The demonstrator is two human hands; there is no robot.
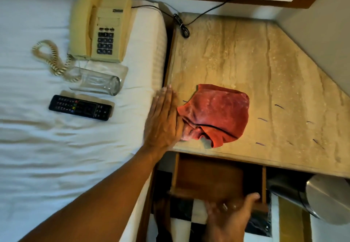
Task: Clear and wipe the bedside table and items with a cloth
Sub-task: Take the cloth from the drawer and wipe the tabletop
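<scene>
Right hand [232,210] nearest, low in frame, blurred, fingers curled on the front edge of the open drawer [208,175] under the table; looks like a grip on the drawer front, though blur hides how firm. Left hand [163,118] next, arm stretched in from lower left, palm flat and fingers straight, edge-on at the table's left rim, touching the near-left corner of the red cloth [216,114]; not gripping it. Cloth lies crumpled on the table [255,62], near the front edge. Table top otherwise bare except a black cable [181,27] at the back. On the bed [37,147] to the left, from near: remote [80,107], glass [98,81] on its side, phone [99,25]. So clearing looks done; step in hand is likely the drawer, or wiping about to resume. Next move calls for the left hand to close on the cloth and sweep the top, or carry it down into the drawer. A metal bin [322,198] sits just right of the drawer.
</scene>
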